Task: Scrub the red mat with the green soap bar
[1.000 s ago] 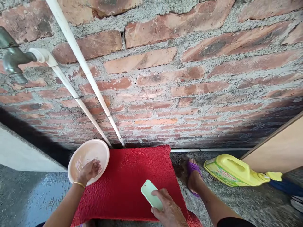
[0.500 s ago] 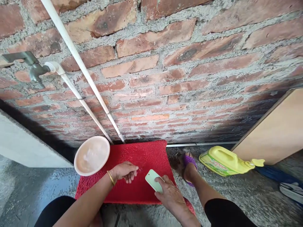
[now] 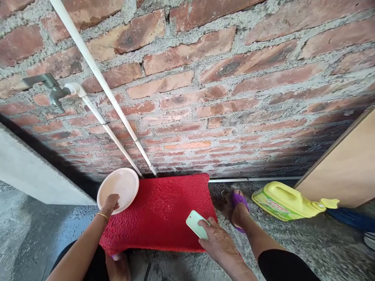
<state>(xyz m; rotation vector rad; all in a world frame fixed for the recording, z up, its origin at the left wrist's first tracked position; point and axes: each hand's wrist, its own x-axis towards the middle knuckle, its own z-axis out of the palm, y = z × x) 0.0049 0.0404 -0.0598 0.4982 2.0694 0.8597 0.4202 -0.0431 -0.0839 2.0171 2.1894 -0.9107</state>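
My left hand (image 3: 110, 204) dips into the pink bowl (image 3: 118, 190), fingers curled loosely at its near rim, gripping nothing I can tell. My right hand (image 3: 218, 242) is clamped on a pale green brush (image 3: 197, 223) pressed on the red mat (image 3: 159, 212), right near corner. Bowl sits at the mat's far left corner, below the tap (image 3: 51, 89). Yellow jug (image 3: 285, 201) lies right, by my foot (image 3: 238, 208).

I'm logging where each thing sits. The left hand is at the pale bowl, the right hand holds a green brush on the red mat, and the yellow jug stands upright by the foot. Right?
One slip: the yellow jug lies on its side, as the head view shows. The left hand is at the pale bowl, and the right hand holds the green brush on the red mat.
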